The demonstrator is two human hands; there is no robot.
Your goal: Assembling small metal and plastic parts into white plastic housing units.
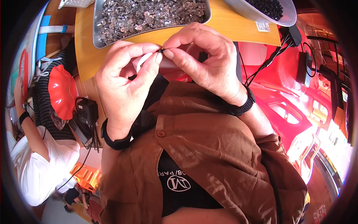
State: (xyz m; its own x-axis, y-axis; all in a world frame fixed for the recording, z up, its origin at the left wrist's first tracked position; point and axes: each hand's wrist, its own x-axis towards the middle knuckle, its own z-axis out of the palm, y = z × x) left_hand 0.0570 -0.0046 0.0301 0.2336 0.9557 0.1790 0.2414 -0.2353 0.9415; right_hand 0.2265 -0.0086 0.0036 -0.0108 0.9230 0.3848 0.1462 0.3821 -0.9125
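Left hand [125, 82]: Thumb and forefinger close to a pinch on the small black piece; the other fingers curl behind, largely hidden.
Right hand [210, 56]: Thumb and forefinger meet the same piece from my right, with almost no gap between their tips.
Small black piece [162, 50]: Sits between the four fingertips, raised on the near side of the tray; its shape is mostly covered.
White band [144, 61]: Curves just below the left fingertips, inside the bend of thumb and forefinger; whether it joins the piece I cannot tell.
Work on the piece: I judge it in hand and unfinished, since both pinches are on it. No separate finished pile is identifiable, so the completed count cannot be told.
Metal tray [96, 28]: Beyond my fingertips, well filled with loose shiny pieces [147, 16]; by appearance, much material is left.
Pale bowl [289, 15]: Beyond and to the right of my fingers, holding black bits [266, 7].
Yellow tabletop [87, 56]: Under the tray, beyond my fingers.
Black cables [256, 65]: Hang right of my right fingers, apart from them.
Red wavy dish [62, 93]: Left of my left fingers, well apart.
Co-worker's hand [18, 89]: Far left of my fingers, clear of them.
Obstruction: Nothing blocks the fingertips; my own fingers hide the piece.
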